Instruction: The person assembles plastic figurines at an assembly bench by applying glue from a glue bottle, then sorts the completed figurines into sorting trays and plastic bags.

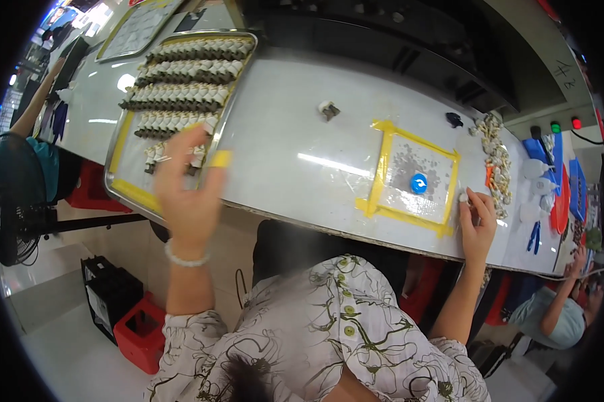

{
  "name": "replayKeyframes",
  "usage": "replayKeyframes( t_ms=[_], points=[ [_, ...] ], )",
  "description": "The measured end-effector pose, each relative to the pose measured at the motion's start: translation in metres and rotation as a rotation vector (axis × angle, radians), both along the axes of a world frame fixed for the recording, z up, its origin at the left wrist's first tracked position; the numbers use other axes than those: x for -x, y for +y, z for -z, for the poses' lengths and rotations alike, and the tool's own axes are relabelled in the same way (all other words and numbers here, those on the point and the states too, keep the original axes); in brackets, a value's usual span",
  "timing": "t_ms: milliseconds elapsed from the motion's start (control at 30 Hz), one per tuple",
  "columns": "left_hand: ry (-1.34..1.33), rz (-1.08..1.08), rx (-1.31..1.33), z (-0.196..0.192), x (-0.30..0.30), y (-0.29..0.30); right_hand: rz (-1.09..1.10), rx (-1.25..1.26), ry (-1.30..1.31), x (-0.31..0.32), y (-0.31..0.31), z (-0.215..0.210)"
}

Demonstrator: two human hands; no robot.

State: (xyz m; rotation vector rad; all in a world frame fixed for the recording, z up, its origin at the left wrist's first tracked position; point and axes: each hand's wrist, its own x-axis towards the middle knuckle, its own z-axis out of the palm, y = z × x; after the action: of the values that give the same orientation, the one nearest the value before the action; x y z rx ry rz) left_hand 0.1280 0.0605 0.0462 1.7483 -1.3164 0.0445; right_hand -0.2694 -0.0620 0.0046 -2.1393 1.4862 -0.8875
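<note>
My left hand (pixel 190 201), a little blurred, hovers over the near right corner of a metal tray (pixel 231 110) with its thumb and fingers apart. Yellow tape wraps the thumb tip. Rows of small white-and-grey figurines (pixel 174 96) stand in the tray, and several in the nearest row are partly behind my fingers. At the right, my right hand (pixel 477 221) pinches a small whitish piece (pixel 463 198) just beyond the yellow-taped square (pixel 382 167). A round blue cap (pixel 419 183) lies inside that square among grey smudges. One loose figurine (pixel 328 110) sits mid-table.
A heap of small cream-coloured pieces (pixel 495 161) lies at the right, near a dark lump (pixel 454 120), white bottles (pixel 535 169) and blue pliers (pixel 533 237). A black fan (pixel 14 197) stands at far left. Co-workers' arms (pixel 562 305) show at both sides.
</note>
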Motion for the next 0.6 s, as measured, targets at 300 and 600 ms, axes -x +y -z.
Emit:
replayKeyframes(
  t_ms=[300, 600],
  points=[
    [-0.207, 0.221, -0.347, 0.018, 0.077, -0.101, -0.107, -0.062, -0.032, -0.013, 0.004, -0.018],
    [-0.265, 0.567, -0.251, 0.032, 0.071, -0.083, -0.307, 0.005, 0.002, -0.057, -0.008, -0.029]
  ],
)
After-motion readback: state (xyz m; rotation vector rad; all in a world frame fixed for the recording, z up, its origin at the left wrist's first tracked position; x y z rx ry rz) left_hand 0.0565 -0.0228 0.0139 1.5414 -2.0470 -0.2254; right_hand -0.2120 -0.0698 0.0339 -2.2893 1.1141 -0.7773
